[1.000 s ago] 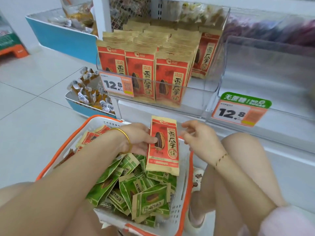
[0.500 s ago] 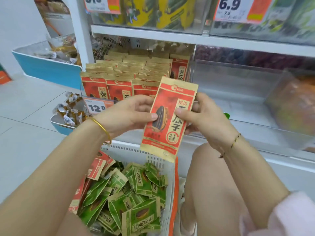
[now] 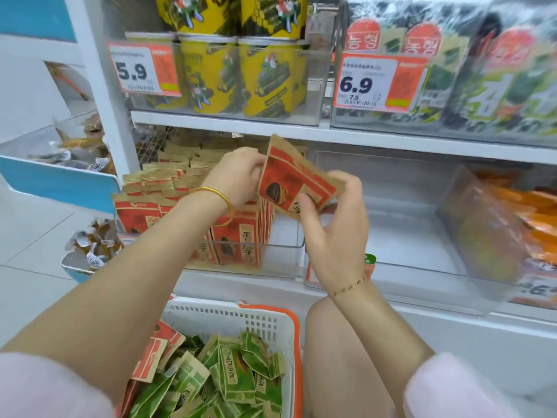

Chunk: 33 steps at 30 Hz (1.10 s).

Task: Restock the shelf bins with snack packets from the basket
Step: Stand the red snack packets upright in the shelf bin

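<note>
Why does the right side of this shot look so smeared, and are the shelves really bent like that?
Head view: motion blur smears the red packet gripped by the left hand and right hand, and the orange packs at far right; the 6.9 price tag is readable. Head view: the wide lens tilts and bows the shelf edge; lighting is even, without hard shadows.

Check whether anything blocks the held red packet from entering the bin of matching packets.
The left hand and right hand hold the red packet above the open top of the clear bin; nothing visible lies between.
</note>
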{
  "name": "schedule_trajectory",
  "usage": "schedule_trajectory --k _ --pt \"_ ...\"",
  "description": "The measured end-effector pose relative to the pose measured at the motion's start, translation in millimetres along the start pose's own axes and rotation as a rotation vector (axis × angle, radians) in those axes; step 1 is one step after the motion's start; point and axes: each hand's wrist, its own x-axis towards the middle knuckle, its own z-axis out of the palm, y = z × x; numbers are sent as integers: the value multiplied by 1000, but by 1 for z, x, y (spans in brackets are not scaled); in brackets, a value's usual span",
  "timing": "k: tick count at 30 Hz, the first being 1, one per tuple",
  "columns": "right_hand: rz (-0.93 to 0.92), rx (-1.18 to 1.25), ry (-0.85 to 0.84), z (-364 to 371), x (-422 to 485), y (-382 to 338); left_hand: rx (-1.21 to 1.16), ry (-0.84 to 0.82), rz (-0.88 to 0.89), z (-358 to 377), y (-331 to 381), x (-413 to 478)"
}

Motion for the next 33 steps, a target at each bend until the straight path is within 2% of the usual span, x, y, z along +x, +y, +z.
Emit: schedule_trajectory --k 4,7,10,16,18,25,33 --pt "-106 -7 61 1 -1 7 125 -103 -39 2 6 17" --pt "-37 -65 47 18 11 21 221 -165 -145 6 9 30" --pt "56 -142 6 35 26 34 318 -196 -148 13 -4 53" --pt "222 -549 -255 63 46 60 350 -333 -148 25 -10 73" --pt "258 -653 -299 69 54 67 352 -343 -152 29 -15 76" --pt "509 -632 -392 90 97 85 377 -295 -148 32 -25 73" --pt "425 -841 -587 111 125 92 367 -248 -120 37 -29 66"
